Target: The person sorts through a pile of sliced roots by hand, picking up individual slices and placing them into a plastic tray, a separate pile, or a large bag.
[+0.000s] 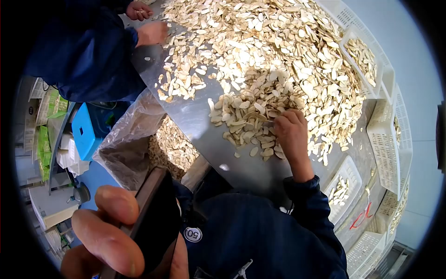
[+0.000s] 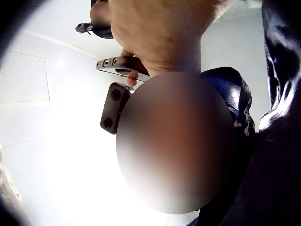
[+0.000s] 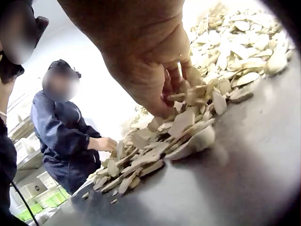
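Observation:
A dark phone is held close to the head camera by the left hand, whose fingers wrap its edge; the left wrist view shows the same hand at the phone. The right hand reaches into the near edge of a large heap of pale dried slices on a metal table. In the right wrist view the fingers of the right hand curl down among the slices, with some slices at the fingertips.
Another person works at the heap's far left. A plastic-lined container of slices stands by the table's left edge. To the right are a small white tray, red-handled scissors and white baskets. A blue box is at left.

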Available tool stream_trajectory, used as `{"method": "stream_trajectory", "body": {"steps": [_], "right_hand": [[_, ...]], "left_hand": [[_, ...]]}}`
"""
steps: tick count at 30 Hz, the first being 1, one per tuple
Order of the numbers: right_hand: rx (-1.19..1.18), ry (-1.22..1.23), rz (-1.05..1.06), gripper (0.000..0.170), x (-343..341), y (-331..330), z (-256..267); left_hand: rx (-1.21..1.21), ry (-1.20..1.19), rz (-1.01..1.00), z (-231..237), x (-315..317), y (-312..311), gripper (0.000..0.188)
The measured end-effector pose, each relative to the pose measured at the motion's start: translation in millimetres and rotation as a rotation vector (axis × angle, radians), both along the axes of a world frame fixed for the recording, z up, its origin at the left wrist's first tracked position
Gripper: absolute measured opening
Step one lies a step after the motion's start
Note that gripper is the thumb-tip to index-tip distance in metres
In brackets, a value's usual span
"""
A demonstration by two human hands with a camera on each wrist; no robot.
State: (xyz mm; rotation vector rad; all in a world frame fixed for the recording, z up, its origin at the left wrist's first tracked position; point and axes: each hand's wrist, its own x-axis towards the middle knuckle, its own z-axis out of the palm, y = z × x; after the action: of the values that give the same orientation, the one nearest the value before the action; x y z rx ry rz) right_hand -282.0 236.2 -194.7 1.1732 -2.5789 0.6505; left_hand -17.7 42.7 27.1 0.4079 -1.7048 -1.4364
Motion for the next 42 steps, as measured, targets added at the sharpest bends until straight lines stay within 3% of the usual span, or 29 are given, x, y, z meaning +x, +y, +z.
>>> {"method": "stream_trajectory", "body": {"steps": [3, 8, 11, 12, 14, 16, 17, 20, 24, 27, 31, 36, 40, 42], "right_hand": [[-0.009, 0.032, -0.093, 0.017, -6, 22, 6], [-0.034, 0.180, -0.288, 0.034, 0, 31, 32], [-0.058, -0.313, -0.296, 0.034, 23, 26, 39], [0.045, -0.451, -0.254, 0.033, 28, 32, 35], [0.095, -0.425, -0.137, 0.034, 42, 38, 31], [0.095, -0.371, -0.086, 0.030, 49, 47, 22], [0.059, -0.354, -0.142, 0.030, 50, 54, 16], [-0.019, -0.287, -0.310, 0.029, 51, 75, 7], [-0.014, -0.201, -0.331, 0.024, 58, 85, 14], [-0.044, -0.323, -0.266, 0.018, 62, 77, 16], [0.032, -0.225, -0.248, 0.016, 59, 68, 1], [-0.043, -0.216, -0.266, 0.013, 58, 82, -9], [-0.204, -0.420, -0.378, 0.013, 68, 104, -12], [-0.283, -0.613, -0.485, 0.015, 76, 115, -14]], "left_hand": [[0.006, 0.014, 0.000, -3, -3, -1, 0.030], [0.027, -0.004, -0.009, -4, -1, 0, 0.031], [0.044, -0.030, -0.006, -2, 4, 2, 0.031], [0.050, -0.042, -0.006, 0, 5, 3, 0.032], [0.067, -0.077, 0.009, 2, 10, 4, 0.032], [-0.062, 0.245, 0.308, -6, -30, 8, 0.042], [-0.090, 0.565, 0.640, -12, -97, 25, 0.059], [0.027, 0.591, 0.658, -12, -98, 32, 0.059], [-0.034, 0.373, 0.254, -9, -49, 29, 0.053], [-0.019, 0.210, 0.093, -4, -28, 31, 0.049], [0.016, 0.080, 0.023, 0, -10, 36, 0.044], [0.023, -0.028, -0.016, 9, 10, 44, 0.041], [-0.026, -0.032, -0.054, 9, 15, 48, 0.044], [0.087, -0.008, -0.055, 10, 17, 56, 0.046]]}}
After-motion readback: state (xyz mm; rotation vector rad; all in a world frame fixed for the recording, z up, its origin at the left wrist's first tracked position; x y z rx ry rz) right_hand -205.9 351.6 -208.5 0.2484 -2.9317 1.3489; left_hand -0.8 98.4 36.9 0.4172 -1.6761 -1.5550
